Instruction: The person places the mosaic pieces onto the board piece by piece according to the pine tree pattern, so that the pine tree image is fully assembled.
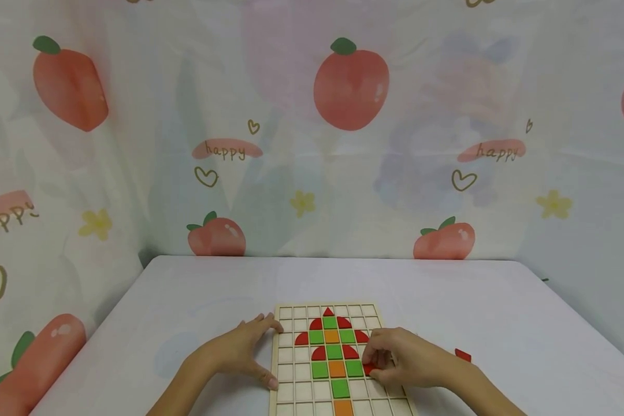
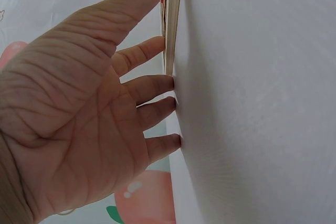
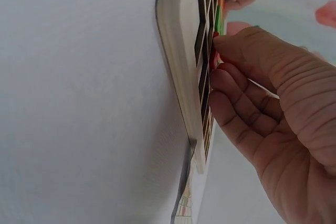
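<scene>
A wooden grid board (image 1: 293, 392) lies on the table with green, orange and red tiles set in a tree-like pattern. At its left edge rests my left hand (image 1: 239, 349), thumb and fingers spread and fairly straight; in the left wrist view that hand (image 2: 89, 114) touches the board's side (image 2: 172, 24). My right hand (image 1: 411, 358) pinches a red tile (image 1: 368, 368) at the cell right of a green square (image 1: 353, 368). The tile's full shape is hidden by the fingers. From the right wrist view, thumb and fingertips of the right hand (image 3: 262, 87) meet at the board's surface.
Another red tile (image 1: 463, 355) lies on the white table (image 1: 213, 294), just beyond the right forearm. A thin printed card (image 3: 185, 203) shows beside the board in the right wrist view. Patterned cloth (image 1: 291, 167) hangs behind and at the sides.
</scene>
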Demonstrator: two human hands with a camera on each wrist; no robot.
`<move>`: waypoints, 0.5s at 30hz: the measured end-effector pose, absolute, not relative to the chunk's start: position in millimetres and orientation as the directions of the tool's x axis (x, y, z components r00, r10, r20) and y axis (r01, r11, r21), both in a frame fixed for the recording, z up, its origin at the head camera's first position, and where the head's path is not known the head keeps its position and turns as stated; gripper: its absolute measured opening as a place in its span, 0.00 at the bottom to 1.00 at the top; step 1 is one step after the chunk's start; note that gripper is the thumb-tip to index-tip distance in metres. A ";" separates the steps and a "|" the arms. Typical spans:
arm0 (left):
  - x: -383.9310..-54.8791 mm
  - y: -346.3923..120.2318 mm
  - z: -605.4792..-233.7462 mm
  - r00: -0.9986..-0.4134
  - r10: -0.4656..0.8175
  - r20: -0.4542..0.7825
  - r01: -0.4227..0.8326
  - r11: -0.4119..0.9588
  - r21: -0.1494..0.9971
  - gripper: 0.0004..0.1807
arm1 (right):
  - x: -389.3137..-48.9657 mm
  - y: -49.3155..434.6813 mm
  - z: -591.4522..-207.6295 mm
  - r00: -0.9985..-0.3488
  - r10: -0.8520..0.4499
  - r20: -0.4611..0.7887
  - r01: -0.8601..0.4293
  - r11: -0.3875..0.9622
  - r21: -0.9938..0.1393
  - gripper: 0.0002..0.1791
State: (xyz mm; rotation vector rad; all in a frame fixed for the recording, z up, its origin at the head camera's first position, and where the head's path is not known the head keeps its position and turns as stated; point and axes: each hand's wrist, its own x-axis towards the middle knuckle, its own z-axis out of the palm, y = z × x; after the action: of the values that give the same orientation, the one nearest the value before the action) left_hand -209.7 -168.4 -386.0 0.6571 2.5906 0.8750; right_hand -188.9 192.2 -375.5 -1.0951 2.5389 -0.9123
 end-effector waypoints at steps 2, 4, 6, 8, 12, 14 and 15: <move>-209.4 -168.4 -385.9 -0.840 0.520 -0.154 0.319 0.704 0.635 0.46 | -188.2 193.9 -375.9 -0.684 -0.726 0.065 -0.604 0.514 -0.609 0.06; -209.0 -168.4 -385.7 -0.840 0.521 -0.152 0.321 0.702 0.636 0.46 | -187.4 196.9 -376.2 -0.671 -0.733 0.112 -0.639 0.496 -0.588 0.05; -208.6 -168.2 -385.4 -0.840 0.522 -0.150 0.322 0.701 0.637 0.46 | -186.4 201.4 -375.8 -0.665 -0.731 0.156 -0.665 0.484 -0.568 0.06; -208.5 -167.9 -385.2 -0.840 0.522 -0.151 0.322 0.703 0.634 0.46 | -185.3 207.5 -374.4 -0.669 -0.720 0.182 -0.674 0.486 -0.556 0.06; -208.9 -167.6 -385.2 -0.846 0.507 -0.164 0.312 0.721 0.619 0.46 | -182.6 221.8 -372.3 -0.701 -0.684 0.203 -0.667 0.528 -0.526 0.08; -209.1 -167.9 -385.4 -0.848 0.503 -0.169 0.308 0.726 0.615 0.46 | -180.9 229.3 -373.5 -0.709 -0.669 0.221 -0.669 0.541 -0.510 0.10; -209.1 -168.1 -385.5 -0.847 0.503 -0.171 0.307 0.726 0.616 0.46 | -180.3 233.2 -374.7 -0.707 -0.667 0.236 -0.677 0.541 -0.500 0.11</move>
State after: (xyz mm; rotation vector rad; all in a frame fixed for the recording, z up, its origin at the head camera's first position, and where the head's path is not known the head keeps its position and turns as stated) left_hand -209.1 -168.1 -385.5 0.6310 2.6040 0.8450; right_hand -180.3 233.2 -374.7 -1.2090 2.7720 -0.9113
